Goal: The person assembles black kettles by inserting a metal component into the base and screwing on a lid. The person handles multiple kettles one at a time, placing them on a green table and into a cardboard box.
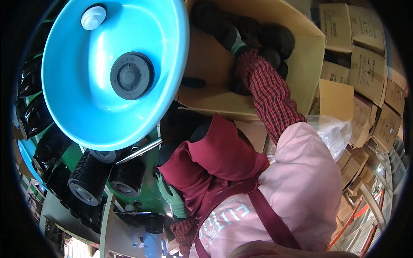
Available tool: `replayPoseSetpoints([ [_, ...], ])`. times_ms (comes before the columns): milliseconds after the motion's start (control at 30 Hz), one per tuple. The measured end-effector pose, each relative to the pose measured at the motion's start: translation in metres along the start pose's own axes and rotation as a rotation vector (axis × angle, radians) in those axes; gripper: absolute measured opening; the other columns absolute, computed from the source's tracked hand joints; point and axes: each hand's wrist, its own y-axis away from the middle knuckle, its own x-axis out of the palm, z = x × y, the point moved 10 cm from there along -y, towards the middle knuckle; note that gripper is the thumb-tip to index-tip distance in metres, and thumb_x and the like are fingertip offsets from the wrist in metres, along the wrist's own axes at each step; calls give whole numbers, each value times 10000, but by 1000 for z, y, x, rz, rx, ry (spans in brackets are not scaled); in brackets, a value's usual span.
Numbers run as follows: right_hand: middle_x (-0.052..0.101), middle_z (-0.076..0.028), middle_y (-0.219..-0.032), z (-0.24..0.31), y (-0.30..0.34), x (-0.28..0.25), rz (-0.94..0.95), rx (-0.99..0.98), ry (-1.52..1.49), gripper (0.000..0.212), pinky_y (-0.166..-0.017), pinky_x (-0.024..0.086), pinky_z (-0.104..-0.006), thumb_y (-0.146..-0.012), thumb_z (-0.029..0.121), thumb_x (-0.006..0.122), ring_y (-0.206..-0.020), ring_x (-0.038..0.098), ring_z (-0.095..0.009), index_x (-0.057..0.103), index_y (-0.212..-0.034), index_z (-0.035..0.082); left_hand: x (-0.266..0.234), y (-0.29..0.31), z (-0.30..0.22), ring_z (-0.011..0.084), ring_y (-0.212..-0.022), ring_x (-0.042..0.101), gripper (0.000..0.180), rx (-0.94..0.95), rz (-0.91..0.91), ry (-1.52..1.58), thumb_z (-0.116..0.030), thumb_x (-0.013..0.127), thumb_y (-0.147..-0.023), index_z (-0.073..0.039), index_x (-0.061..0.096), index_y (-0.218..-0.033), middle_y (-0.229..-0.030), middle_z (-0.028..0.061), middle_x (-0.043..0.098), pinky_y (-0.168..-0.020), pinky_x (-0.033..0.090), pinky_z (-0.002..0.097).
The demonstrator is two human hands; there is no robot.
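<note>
My right arm, in a red-and-black checked sleeve, reaches into an open cardboard box point(297, 77). My right hand point(221, 34), in a dark glove with a pale green cuff, is among dark rounded objects point(277, 41). Its fingers blend into the shadow, so any grip is hidden. Low beside the dark red apron point(228, 159) is my left hand point(172, 195) in a green glove, next to the green worktop point(148, 195); its fingers are mostly hidden. A large light-blue basin point(112, 124) holds a black round ridged disc point(131, 76) and a small white-topped round part point(93, 18).
Stacked black round parts point(88, 180) stand below the basin, near a shiny metal bar point(140, 151). Glossy black shells point(36, 114) line the left. Cardboard cartons point(365, 69) are piled at the right, with clear plastic wrap point(333, 135) beside my right arm.
</note>
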Motion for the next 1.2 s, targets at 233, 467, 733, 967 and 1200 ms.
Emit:
replayPoseSetpoints([
  [233, 655, -120, -1274, -9, -50, 7, -100, 85, 710, 391, -973, 505, -407, -1009, 289, 554, -1177, 607, -280, 594, -1340, 83, 4, 1, -3, 431, -1452, 370, 582, -7, 18, -2, -369, 426, -1053, 20, 462, -1484, -1559, 252, 420, -1201, 253, 516],
  [467, 631, -123, -1283, -79, -27, 16, 176, 315, 1160, 413, -1001, 468, -416, -1004, 398, 543, -1159, 577, -300, 595, -1314, 130, 3, -2, -17, 443, -1462, 352, 596, -9, 17, 4, -360, 416, -1039, 22, 449, -1494, -1569, 258, 405, -1210, 231, 529],
  [733, 599, -114, -1330, -80, 9, 265, 734, -42, 757, 438, -1039, 441, -418, -1008, 410, 536, -1206, 547, -291, 565, -1346, 134, -7, -7, -44, 460, -1461, 332, 725, -52, 43, -80, -181, 593, -831, -129, 439, -1537, -1568, 256, 388, -1229, 223, 542],
  [967, 572, -106, -1370, -104, -96, 271, 517, -11, 932, 461, -1072, 417, -419, -1011, 420, 531, -1248, 520, -284, 537, -1374, 137, -6, -19, -53, 471, -1401, 384, 672, -41, 24, -123, -239, 582, -883, -134, 435, -1530, -1508, 254, 449, -1222, 219, 569],
  [1200, 544, -98, -1410, -102, -133, 171, 344, 29, 944, 485, -1105, 394, -421, -1014, 431, 525, -1289, 494, -276, 510, -1403, 140, -5, -21, -55, 448, -1464, 325, 669, -51, 81, -140, -200, 566, -873, -106, 448, -1525, -1539, 252, 420, -1234, 210, 549],
])
